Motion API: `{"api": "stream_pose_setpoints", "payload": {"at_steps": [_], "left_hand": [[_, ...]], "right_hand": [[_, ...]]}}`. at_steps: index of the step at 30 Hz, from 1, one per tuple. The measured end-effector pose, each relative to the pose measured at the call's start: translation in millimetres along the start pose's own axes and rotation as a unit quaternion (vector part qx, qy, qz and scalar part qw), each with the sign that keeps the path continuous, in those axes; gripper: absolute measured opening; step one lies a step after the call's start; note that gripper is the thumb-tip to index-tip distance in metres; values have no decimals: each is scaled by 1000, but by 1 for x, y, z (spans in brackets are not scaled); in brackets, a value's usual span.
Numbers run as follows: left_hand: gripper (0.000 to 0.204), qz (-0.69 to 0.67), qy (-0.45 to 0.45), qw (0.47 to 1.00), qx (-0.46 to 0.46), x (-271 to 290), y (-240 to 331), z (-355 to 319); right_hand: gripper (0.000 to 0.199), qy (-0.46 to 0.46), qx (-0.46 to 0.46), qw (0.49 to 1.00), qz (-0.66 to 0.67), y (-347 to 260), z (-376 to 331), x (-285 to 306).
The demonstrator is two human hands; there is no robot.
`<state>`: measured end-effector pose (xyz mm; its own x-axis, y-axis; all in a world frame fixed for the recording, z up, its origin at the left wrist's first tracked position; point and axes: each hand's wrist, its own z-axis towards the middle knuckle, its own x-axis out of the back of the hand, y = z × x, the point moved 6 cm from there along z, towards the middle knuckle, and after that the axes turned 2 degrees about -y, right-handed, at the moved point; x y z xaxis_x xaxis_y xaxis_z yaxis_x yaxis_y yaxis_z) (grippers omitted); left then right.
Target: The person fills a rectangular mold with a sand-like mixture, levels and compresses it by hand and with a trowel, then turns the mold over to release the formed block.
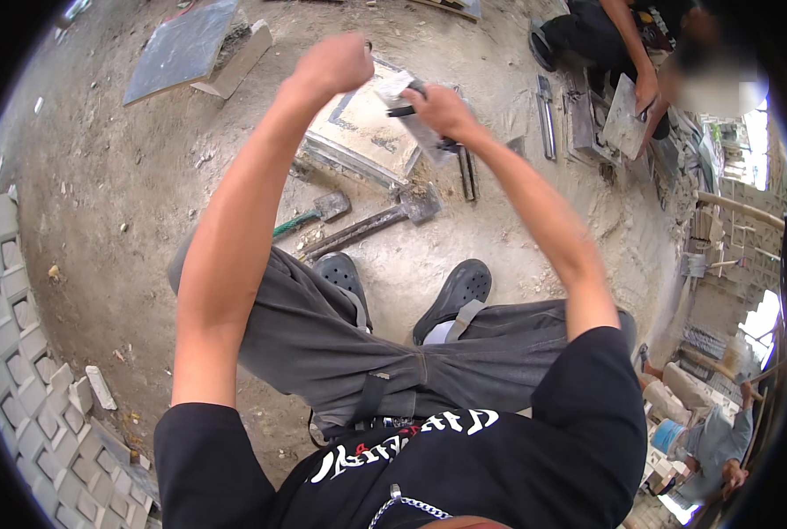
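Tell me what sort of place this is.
Probably an outdoor stone or tile workshop yard. The ground is bare dirt, hammers lie beside a square slab, and moulded grey blocks are stacked at the left. A nearby person holds another slab.

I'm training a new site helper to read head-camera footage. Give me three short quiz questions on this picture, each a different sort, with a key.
1. True or false: the right hand holds a flat pale piece.
2. What lies on the ground nearest the black shoes? A) two hammers B) a bucket C) a broom
3. Fill in: the left hand is closed in a ____.

Key: 1 true; 2 A; 3 fist.
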<state>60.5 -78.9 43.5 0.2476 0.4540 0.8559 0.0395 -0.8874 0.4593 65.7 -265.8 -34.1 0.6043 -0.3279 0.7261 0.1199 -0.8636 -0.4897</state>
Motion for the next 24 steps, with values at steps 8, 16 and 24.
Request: {"api": "stream_pose_setpoints", "payload": {"at_steps": [8, 16, 24], "left_hand": [[91, 200, -71, 971, 110, -166, -12, -67], [90, 172, 19, 985, 22, -189, 22, -75], [87, 114, -2, 993, 7, -204, 37, -87]], "right_hand": [[53, 119, 24, 971, -208, 134, -132, 123], [57, 134, -88, 982, -97, 200, -181, 145], [57, 119, -41, 987, -95, 219, -176, 137]]}}
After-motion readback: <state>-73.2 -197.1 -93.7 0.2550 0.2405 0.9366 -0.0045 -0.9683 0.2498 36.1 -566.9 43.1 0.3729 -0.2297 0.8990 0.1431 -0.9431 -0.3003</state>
